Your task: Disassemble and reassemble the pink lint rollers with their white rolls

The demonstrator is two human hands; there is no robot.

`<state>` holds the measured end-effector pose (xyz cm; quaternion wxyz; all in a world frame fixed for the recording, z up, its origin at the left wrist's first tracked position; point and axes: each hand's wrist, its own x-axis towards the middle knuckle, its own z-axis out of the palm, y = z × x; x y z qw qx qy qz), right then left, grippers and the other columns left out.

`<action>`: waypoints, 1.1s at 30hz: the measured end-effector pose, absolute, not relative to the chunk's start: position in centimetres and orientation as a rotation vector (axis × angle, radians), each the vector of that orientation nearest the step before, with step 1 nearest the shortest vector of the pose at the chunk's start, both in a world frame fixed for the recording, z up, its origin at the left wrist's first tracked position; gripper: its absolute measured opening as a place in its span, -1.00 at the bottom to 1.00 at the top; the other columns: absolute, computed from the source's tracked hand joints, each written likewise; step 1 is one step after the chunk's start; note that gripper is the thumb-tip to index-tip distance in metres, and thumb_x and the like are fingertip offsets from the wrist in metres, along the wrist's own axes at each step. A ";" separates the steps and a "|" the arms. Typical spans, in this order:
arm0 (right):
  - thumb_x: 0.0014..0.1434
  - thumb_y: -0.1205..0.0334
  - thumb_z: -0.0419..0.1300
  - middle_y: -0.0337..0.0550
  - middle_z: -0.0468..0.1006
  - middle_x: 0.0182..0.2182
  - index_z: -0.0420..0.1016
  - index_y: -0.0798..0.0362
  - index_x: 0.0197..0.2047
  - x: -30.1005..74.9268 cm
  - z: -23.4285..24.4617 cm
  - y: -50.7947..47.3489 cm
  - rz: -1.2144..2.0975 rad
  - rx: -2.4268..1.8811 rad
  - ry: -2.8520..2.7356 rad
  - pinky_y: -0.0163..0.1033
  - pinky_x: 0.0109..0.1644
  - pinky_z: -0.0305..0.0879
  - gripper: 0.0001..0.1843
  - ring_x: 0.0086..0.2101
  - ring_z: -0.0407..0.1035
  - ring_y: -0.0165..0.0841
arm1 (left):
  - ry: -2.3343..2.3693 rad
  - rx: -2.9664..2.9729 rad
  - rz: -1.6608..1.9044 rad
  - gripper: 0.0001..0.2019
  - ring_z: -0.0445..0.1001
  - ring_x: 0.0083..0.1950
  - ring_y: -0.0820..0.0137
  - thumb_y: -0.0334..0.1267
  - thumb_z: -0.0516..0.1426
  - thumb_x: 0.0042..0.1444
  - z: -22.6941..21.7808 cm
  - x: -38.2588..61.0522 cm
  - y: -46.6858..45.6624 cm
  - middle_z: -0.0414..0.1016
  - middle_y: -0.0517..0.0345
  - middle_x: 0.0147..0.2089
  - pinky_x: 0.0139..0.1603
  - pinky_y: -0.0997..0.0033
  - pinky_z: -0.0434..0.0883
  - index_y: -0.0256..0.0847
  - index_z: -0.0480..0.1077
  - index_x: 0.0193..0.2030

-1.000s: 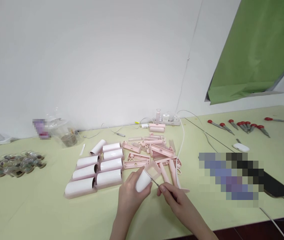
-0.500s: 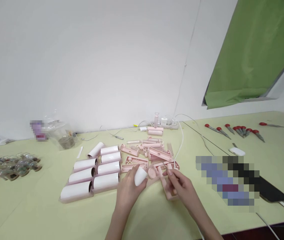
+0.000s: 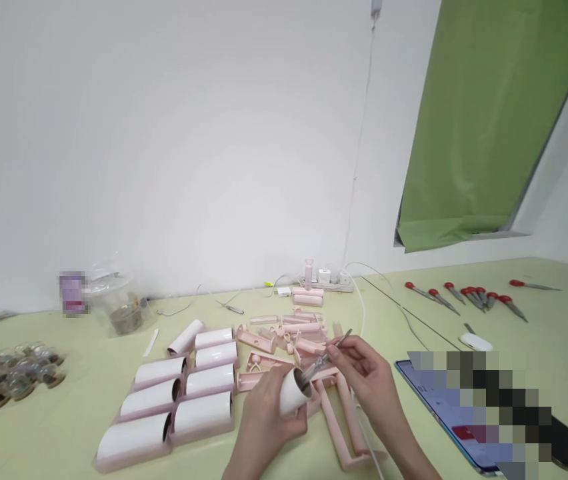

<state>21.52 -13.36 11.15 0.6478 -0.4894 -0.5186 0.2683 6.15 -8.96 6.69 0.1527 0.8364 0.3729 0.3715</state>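
Note:
My left hand [image 3: 269,417] is wrapped round a short white roll [image 3: 291,395], its dark hollow end turned to the right. In the fingers of my right hand [image 3: 364,373] is a slim metallic tool [image 3: 318,365], too small to name more exactly. One end of it reaches into or just before the roll's opening; the other sticks up past my thumb. Below my right hand lies a long pink plastic frame [image 3: 331,427]. Behind both hands is a pile of pink plastic parts [image 3: 301,328]. Several white rolls in pink holders [image 3: 204,413] lie in two columns to the left.
Clear domes [image 3: 11,380] cluster far left, near a transparent container [image 3: 124,310]. A power strip [image 3: 337,287] with chargers and cables stands by the wall. Red-ended tools [image 3: 474,297] lie at the back right, with a blue-edged phone [image 3: 434,400] nearer. A white cable [image 3: 363,307] runs beside my right hand.
My right hand has come up from the pink parts and now holds the slim metallic tool at the roll. The roll's open end has turned toward it. The whole view has tilted upward.

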 end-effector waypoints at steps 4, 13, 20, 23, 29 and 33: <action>0.04 0.09 0.14 -0.03 0.42 -0.13 0.44 0.08 -0.48 21.3 10.5 -12.9 0.658 -1.246 -1.412 -0.19 -0.12 0.28 -0.77 -0.09 0.29 -0.20 | 0.872 2.199 1.072 -0.63 0.39 -0.10 0.34 -0.36 0.07 -0.08 6.6 6.9 -8.9 0.40 0.11 -0.12 -0.11 0.36 0.35 -0.17 0.19 -0.07; 0.13 0.05 0.04 -0.09 0.36 -0.01 0.49 0.05 -0.38 22.7 11.9 -11.7 0.712 -1.207 -1.474 -0.05 0.10 0.05 -0.70 -0.01 0.22 -0.22 | 0.862 2.067 0.998 -0.53 0.23 0.11 0.34 -0.21 0.09 0.03 6.5 6.3 -7.6 0.25 0.04 0.07 0.09 0.32 0.20 -0.16 0.04 0.08; 0.10 0.02 0.08 -0.21 0.50 -0.44 0.31 0.01 -0.36 26.3 12.0 -13.7 0.496 -0.783 -0.723 -0.16 -0.14 0.28 -0.77 -0.29 0.41 -0.33 | 0.918 2.063 1.038 -0.59 0.33 0.01 0.34 -0.14 0.07 0.04 7.9 6.6 -7.0 0.34 0.11 -0.01 -0.03 0.37 0.28 -0.12 0.12 0.03; 0.05 0.03 0.14 -0.30 0.37 -0.57 0.28 0.01 -0.41 26.8 11.4 -15.3 0.574 -0.788 -0.657 -0.29 -0.32 0.34 -0.78 -0.45 0.36 -0.41 | 1.038 2.321 0.774 -0.57 0.35 -0.02 0.21 -0.13 0.11 -0.01 7.3 6.8 -7.4 0.40 0.07 -0.06 -0.06 0.25 0.29 -0.11 0.22 0.03; 0.15 -0.07 -0.08 -0.38 -0.01 -0.72 0.21 -0.01 -0.58 24.7 12.2 -19.3 1.083 -0.764 -0.834 -0.43 -0.80 -0.13 -0.60 -0.78 -0.20 -0.57 | 1.189 2.538 0.454 -0.37 0.34 -0.05 0.13 -0.29 0.16 -0.12 5.0 6.1 -10.0 0.31 -0.08 0.02 -0.10 0.22 0.34 -0.21 0.12 0.16; 0.07 -0.23 -0.11 -0.24 0.15 -0.77 0.34 -0.08 -0.62 22.5 14.3 -20.8 1.097 -0.951 -1.517 -0.31 -0.72 -0.03 -0.50 -0.74 0.01 -0.44 | 1.124 2.620 0.523 -0.32 0.31 -0.01 0.21 -0.40 0.13 -0.11 3.4 2.1 -12.3 0.36 0.07 0.02 0.01 0.27 0.29 -0.10 0.04 0.20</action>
